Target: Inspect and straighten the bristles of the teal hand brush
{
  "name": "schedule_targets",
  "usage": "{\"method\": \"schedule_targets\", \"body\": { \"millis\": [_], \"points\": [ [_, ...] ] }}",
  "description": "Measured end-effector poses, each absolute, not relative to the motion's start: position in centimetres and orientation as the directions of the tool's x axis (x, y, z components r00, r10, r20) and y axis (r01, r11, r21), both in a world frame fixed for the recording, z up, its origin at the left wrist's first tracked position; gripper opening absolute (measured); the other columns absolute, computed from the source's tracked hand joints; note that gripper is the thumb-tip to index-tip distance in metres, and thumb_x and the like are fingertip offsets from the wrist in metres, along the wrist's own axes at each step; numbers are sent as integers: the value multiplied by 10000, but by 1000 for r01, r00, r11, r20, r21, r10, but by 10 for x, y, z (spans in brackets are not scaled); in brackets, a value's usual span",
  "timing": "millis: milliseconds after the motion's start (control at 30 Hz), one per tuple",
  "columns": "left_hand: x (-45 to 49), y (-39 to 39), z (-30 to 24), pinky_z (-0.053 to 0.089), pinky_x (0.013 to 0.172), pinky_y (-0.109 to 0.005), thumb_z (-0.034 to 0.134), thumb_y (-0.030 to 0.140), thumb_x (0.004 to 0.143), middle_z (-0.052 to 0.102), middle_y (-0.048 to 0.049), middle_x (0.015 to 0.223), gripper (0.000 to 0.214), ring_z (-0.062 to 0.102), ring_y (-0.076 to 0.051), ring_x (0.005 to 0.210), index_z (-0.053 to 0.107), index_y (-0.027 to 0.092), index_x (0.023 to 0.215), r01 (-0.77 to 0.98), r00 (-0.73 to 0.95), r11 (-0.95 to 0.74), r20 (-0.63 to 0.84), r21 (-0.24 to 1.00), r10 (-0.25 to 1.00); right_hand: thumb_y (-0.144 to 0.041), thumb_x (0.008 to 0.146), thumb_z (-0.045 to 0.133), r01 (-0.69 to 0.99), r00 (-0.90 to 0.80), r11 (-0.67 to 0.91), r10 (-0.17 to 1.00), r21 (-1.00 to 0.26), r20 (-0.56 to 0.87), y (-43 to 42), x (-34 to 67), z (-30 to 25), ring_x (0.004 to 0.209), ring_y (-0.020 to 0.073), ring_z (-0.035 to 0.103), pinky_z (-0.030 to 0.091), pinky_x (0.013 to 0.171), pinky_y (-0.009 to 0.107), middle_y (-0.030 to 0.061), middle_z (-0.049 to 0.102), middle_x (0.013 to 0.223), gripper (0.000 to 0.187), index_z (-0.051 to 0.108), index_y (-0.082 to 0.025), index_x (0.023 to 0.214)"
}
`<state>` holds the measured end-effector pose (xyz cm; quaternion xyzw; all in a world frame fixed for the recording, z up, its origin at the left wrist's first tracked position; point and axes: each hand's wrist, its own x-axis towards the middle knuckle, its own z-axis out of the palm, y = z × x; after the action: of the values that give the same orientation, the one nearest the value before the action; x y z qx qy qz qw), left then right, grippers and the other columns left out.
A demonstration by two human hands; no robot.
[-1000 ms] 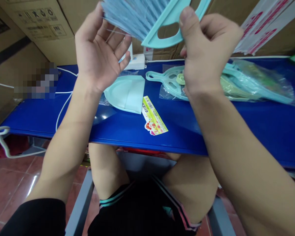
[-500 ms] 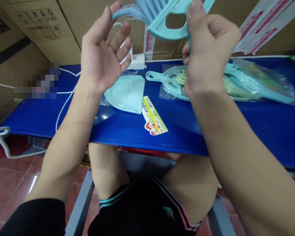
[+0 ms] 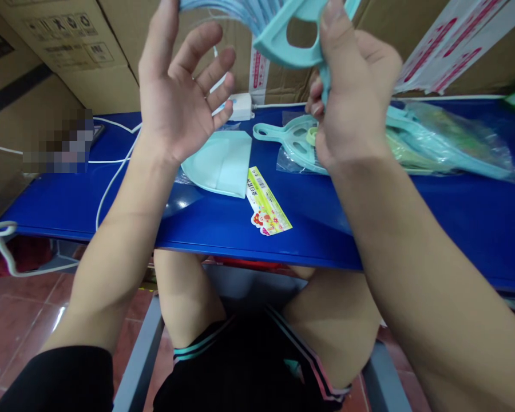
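Note:
A light-blue hand brush (image 3: 285, 40) is held up at the top of the view, partly cut off by the frame edge. My right hand (image 3: 354, 91) is wrapped around its handle, thumb on the head's frame. To the left, my left hand (image 3: 180, 86) has its palm up and fingers spread, with the bristle ends bending against it near the thumb and forefinger. Below the hands, a light-blue dustpan (image 3: 225, 163) lies on the blue table (image 3: 257, 252). A yellow and white printed card (image 3: 268, 203) rests beside the dustpan's right edge.
Bagged light-blue brush and dustpan sets (image 3: 450, 140) lie at the right. A white box-shaped device (image 3: 240, 107) with cables stands at the back. Cardboard boxes (image 3: 77, 51) wall the rear and left. A white cable (image 3: 111, 189) hangs over the left side.
Both hands and the brush have shifted slightly. My left fingers have spread more, and the brush has moved a little up and left. The things on the table stay put.

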<state>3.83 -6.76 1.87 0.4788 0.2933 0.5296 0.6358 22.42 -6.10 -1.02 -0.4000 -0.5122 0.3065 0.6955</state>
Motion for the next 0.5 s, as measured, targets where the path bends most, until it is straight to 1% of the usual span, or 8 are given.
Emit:
{"method": "schedule_targets", "body": {
  "millis": [133,200,233,300,400,500],
  "points": [
    [38,-69,19,300,1358,-580,217,636,1059,742,-33,1164,646,361,-345,1589,696,215,955,-382,282,-29,146,924,948,-266,997,664,-53,280,460,859,-886,429,-61,223,-9,555,131,279,174,505,308,-29,276,588,500,375,-258,588],
    [38,-69,20,260,1369,-590,204,645,1058,741,-25,1106,658,348,-347,1595,695,216,969,-388,292,-30,153,921,944,-270,1005,655,-46,278,458,859,-888,429,-61,223,-9,563,135,290,184,513,306,-31,267,591,493,375,-258,599],
    [38,-68,20,268,1367,-587,196,646,1057,741,-25,1073,665,370,-344,1583,694,214,972,-393,292,-31,156,919,943,-295,1010,651,-39,276,461,858,-887,434,-61,223,-10,568,137,294,193,519,305,-31,273,592,483,381,-258,611],
    [37,-67,19,350,1342,-537,182,641,1054,751,-38,1059,674,441,-337,1541,701,220,965,-384,301,-32,158,923,941,-363,1018,643,-19,268,452,862,-892,431,-59,224,-11,584,143,306,219,534,304,-31,296,594,460,402,-259,640],
    [36,-65,17,504,1234,-435,210,649,1039,767,-51,1127,657,553,-325,1439,718,244,942,-365,318,-37,163,930,934,-450,1011,640,-9,254,421,878,-907,405,-56,225,-12,609,152,341,258,553,302,-28,299,607,438,433,-263,674],
    [37,-64,14,576,1129,-405,251,666,1031,765,-49,1130,636,632,-308,1331,732,255,971,-374,304,-52,175,926,936,-432,1030,610,-27,244,407,888,-913,388,-57,224,-11,595,149,337,250,551,302,-30,289,612,432,427,-266,675]
  ]
}}
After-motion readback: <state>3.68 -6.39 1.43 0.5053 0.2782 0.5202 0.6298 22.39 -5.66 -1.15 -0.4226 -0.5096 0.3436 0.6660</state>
